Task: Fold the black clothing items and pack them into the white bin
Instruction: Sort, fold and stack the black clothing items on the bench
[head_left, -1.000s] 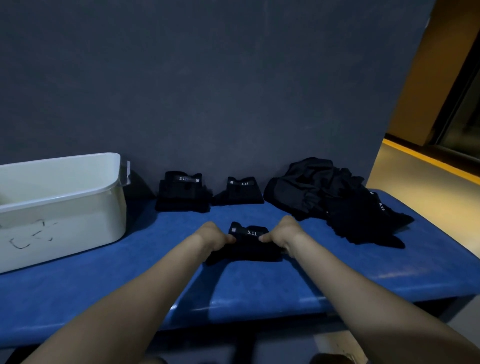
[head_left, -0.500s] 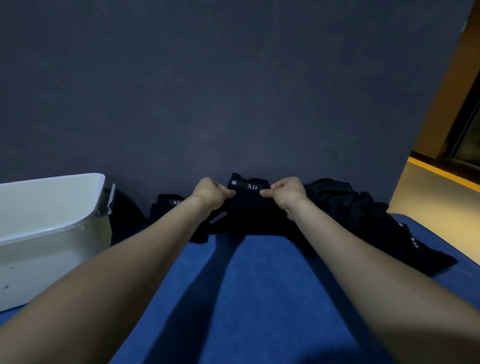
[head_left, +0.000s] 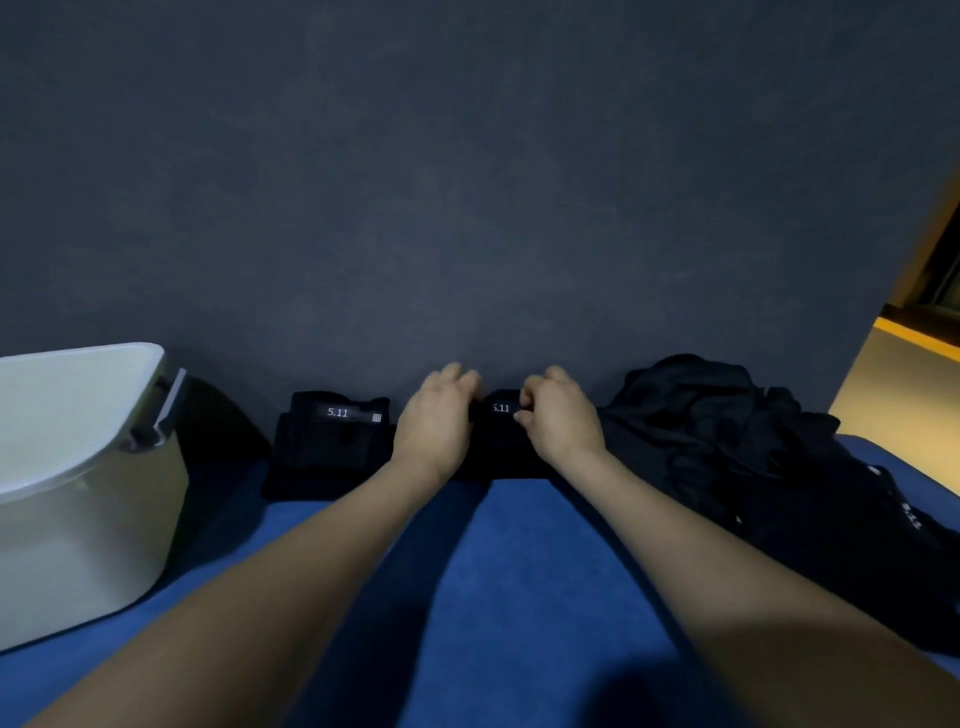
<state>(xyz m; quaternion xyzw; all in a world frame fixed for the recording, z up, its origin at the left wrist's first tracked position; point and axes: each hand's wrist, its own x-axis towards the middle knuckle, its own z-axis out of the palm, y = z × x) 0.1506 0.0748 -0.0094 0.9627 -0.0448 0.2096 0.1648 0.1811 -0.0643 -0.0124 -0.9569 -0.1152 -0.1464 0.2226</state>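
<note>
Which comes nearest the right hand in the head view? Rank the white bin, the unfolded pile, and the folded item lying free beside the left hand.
1. Unfolded pile: just right of the right hand.
2. Folded item: left, beyond the left hand.
3. White bin: far left.

One cam only, worn on the head, wide-angle. It looks forward and down over both forearms to the blue table (head_left: 519, 597), close to it, facing the dark wall (head_left: 467, 182). No 2nd view to share.
</note>
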